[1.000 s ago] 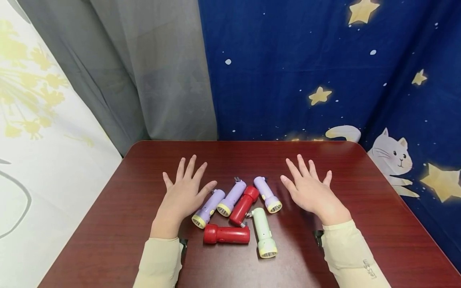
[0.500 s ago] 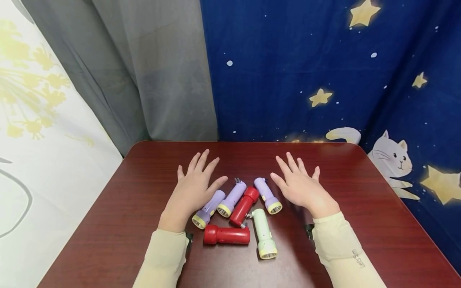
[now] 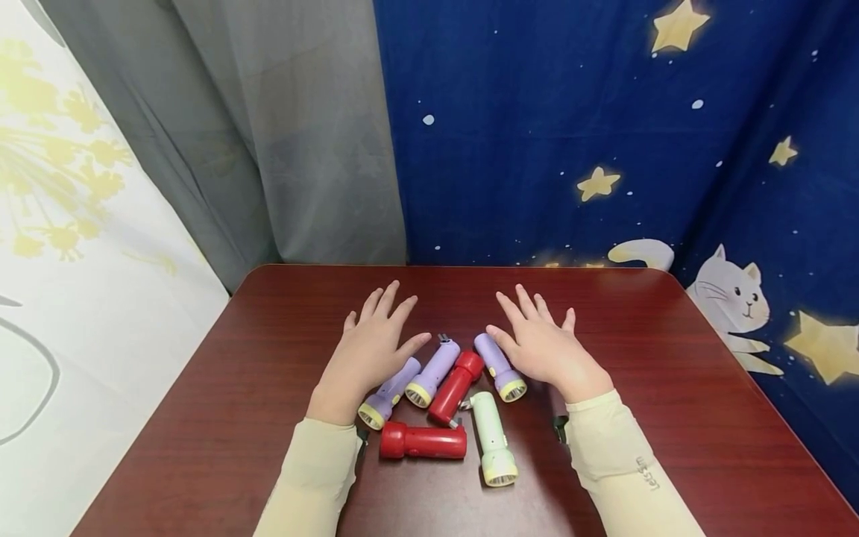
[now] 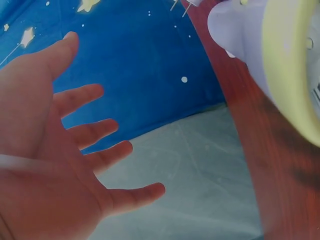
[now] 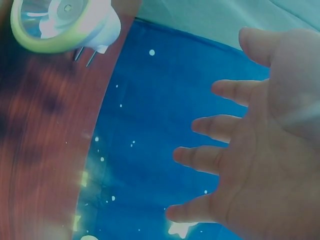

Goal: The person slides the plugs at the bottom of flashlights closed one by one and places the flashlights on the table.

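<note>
Several small flashlights lie in a loose cluster mid-table. In the head view, my left hand (image 3: 365, 354) spreads its fingers above the table, its thumb overlapping the end of the leftmost purple flashlight (image 3: 389, 394). A second purple flashlight (image 3: 434, 371) lies beside it, next to a slanted red flashlight (image 3: 456, 388). Another red flashlight (image 3: 424, 441) lies crosswise in front. To its right is a pale green flashlight (image 3: 492, 440). My right hand (image 3: 546, 347), fingers straight and spread, holds nothing, its thumb near the third purple flashlight (image 3: 499, 367). Both wrist views show bare palms.
The dark red wooden table (image 3: 221, 418) has rounded far corners. Behind it hang a grey curtain (image 3: 329, 134) and a blue curtain (image 3: 510, 134) with stars and a cat. A white patterned cloth (image 3: 87, 298) hangs at the left.
Both hands have moved inward, the left to the right and the right to the left, closer to the flashlights. The flashlights keep their places.
</note>
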Motion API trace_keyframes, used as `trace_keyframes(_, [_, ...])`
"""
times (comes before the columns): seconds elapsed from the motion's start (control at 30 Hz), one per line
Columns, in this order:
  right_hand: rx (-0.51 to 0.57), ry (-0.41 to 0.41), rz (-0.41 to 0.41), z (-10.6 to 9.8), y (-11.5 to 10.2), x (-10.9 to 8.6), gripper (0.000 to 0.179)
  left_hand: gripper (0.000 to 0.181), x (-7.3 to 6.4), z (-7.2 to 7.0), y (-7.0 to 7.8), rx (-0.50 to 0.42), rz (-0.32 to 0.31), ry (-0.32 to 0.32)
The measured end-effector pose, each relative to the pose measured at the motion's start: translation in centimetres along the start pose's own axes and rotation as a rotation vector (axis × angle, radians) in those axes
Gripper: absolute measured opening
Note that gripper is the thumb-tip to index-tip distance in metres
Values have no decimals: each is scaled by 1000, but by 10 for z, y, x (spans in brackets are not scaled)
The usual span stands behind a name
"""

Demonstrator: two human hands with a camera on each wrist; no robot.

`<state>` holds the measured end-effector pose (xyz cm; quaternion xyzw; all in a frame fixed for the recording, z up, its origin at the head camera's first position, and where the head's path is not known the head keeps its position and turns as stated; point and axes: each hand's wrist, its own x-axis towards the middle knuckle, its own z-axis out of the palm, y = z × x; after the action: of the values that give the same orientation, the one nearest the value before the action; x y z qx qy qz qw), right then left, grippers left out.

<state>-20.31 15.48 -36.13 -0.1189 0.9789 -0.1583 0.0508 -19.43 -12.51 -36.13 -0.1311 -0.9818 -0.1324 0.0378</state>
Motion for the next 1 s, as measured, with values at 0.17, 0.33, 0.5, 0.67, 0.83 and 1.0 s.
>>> trace_keyframes(0.17, [11, -22, -3, 4, -3, 4, 75, 69, 6, 6, 2, 7, 1, -32])
trace_keyframes(0.33, [3, -54, -14, 10, -9, 6, 74, 61, 11, 15, 6, 40, 7, -87])
trace_keyframes(0.5, [-35, -79, -37, 18, -17, 9, 74, 59, 12, 21, 14, 47, -23, -146])
trace_keyframes(0.67, [-57, -122, -33, 26, -21, 9, 72, 58, 6, 22, 19, 47, -66, -215])
trace_keyframes(0.83, [-66, -163, -3, 32, -18, 7, 65, 59, -5, 16, 15, 55, -197, -281])
trace_keyframes(1.0, [-50, -188, 5, 34, -15, 4, 63, 39, -13, 12, 6, 50, -292, -347])
